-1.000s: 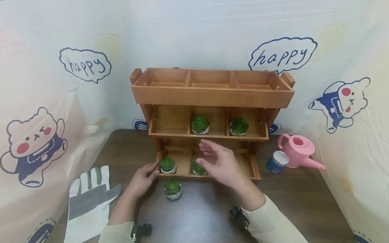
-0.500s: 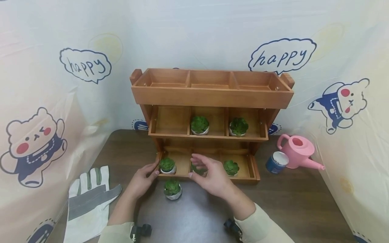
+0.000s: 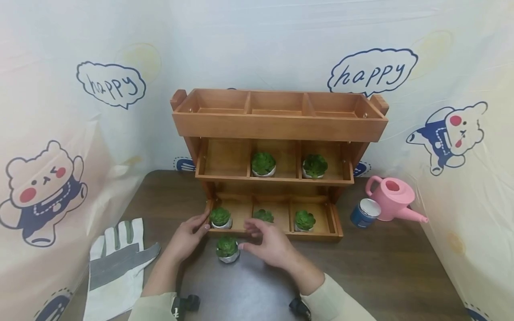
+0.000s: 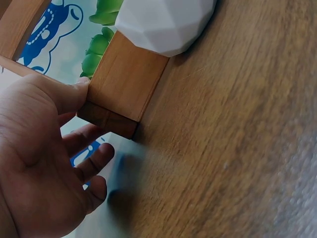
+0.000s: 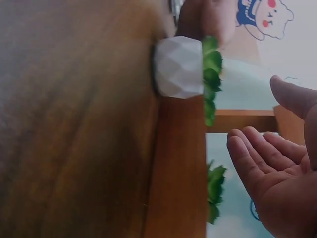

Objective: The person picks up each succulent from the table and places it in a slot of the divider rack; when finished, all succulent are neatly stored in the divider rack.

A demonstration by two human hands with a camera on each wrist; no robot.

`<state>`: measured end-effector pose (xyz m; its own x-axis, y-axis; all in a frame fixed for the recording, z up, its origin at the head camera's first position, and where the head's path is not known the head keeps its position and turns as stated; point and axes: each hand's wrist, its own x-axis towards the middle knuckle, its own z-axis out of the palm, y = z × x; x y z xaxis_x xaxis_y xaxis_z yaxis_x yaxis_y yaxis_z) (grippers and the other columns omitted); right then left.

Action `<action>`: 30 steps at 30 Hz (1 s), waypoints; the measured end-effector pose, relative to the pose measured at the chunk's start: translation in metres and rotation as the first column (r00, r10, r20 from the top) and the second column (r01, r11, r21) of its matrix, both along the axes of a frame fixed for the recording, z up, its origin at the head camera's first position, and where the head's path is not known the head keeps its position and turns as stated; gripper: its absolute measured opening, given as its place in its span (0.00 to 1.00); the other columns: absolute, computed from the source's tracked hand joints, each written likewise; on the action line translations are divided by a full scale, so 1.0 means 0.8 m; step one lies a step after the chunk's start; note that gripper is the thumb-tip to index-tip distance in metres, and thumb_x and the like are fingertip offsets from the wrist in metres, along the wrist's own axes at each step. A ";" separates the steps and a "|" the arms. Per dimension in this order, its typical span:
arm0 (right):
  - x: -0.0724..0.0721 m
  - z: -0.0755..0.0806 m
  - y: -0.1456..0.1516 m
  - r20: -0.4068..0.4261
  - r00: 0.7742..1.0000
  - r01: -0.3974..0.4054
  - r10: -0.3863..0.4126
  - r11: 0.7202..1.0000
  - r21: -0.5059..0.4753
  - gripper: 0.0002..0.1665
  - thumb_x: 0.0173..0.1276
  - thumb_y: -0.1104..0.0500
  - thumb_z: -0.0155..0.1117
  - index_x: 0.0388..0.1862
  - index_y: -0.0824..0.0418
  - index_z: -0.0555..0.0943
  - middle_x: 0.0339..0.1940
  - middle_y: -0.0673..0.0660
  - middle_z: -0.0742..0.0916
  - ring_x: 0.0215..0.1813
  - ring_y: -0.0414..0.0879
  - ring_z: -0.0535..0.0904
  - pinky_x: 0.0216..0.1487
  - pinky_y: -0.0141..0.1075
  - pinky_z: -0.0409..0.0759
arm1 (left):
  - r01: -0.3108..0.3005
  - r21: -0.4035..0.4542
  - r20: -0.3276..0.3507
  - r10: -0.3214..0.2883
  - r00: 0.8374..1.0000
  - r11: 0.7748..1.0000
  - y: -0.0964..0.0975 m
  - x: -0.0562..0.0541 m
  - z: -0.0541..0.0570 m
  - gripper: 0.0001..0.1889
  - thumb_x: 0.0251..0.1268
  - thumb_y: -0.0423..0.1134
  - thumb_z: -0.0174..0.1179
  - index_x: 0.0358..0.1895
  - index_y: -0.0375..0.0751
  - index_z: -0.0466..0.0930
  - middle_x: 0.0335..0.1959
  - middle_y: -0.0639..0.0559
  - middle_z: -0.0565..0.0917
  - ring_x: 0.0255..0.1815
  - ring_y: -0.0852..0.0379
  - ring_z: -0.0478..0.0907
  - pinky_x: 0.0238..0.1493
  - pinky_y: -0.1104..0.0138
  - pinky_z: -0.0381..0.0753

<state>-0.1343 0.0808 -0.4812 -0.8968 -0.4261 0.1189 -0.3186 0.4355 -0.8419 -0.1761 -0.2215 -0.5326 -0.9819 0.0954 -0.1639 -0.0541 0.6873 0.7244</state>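
Observation:
The left hand [image 3: 187, 237] holds the lower left corner of a three-tier wooden shelf [image 3: 281, 127], thumb on the rim and fingers by the outer side. In the left wrist view the thumb [image 4: 74, 95] lies on the wood's edge. A potted succulent [image 3: 227, 249] with a white faceted pot [image 5: 179, 67] stands on the table before the bottom tier. The right hand [image 3: 270, 244], fingers spread from the thumb and nothing held, hovers just right of it. Behind that hand, a middle succulent [image 3: 263, 215] in the bottom tier is partly hidden.
More succulents sit in the bottom left [image 3: 220, 217] and right compartments, and in the middle tier's centre and right. A white and grey glove [image 3: 116, 263] lies left. A blue can [image 3: 366, 213] and pink watering can [image 3: 395, 199] stand right. A printed curtain [image 3: 257, 44] hangs behind.
My right hand has moved down and left, from over the bottom tier to beside the succulent on the table. The bottom right succulent has come into sight. My left hand stays at the corner.

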 end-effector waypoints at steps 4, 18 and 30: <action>-0.001 -0.011 -0.005 0.028 0.999 -0.037 0.036 0.998 0.047 0.41 0.63 0.45 0.79 0.70 0.62 0.77 0.62 0.54 0.86 0.60 0.48 0.84 0.62 0.39 0.82 | 0.004 -0.001 -0.011 -0.004 1.000 1.000 -0.001 0.000 -0.001 0.29 0.80 0.53 0.55 0.80 0.60 0.65 0.79 0.43 0.67 0.78 0.33 0.62 0.73 0.33 0.59; -0.003 -0.029 -0.023 0.017 0.992 -0.128 0.128 0.964 0.231 0.52 0.55 0.40 0.83 0.74 0.59 0.74 0.68 0.54 0.83 0.67 0.47 0.80 0.68 0.39 0.77 | -0.003 -0.004 -0.012 0.002 1.000 1.000 0.003 0.001 0.001 0.29 0.79 0.55 0.56 0.80 0.60 0.66 0.78 0.42 0.68 0.78 0.33 0.63 0.72 0.32 0.59; -0.007 -0.037 -0.041 -0.010 0.990 -0.131 0.139 0.952 0.276 0.56 0.52 0.42 0.86 0.76 0.59 0.72 0.71 0.55 0.80 0.70 0.48 0.77 0.72 0.41 0.73 | -0.001 -0.005 -0.012 0.001 1.000 1.000 0.000 0.000 -0.002 0.30 0.79 0.57 0.56 0.80 0.60 0.65 0.78 0.42 0.68 0.77 0.33 0.63 0.72 0.31 0.59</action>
<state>-0.1396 0.0484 -0.5110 -0.8264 -0.5631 0.0052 -0.4129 0.5996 -0.6856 -0.1758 -0.2212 -0.5340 -0.9838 0.0939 -0.1524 -0.0458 0.6910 0.7214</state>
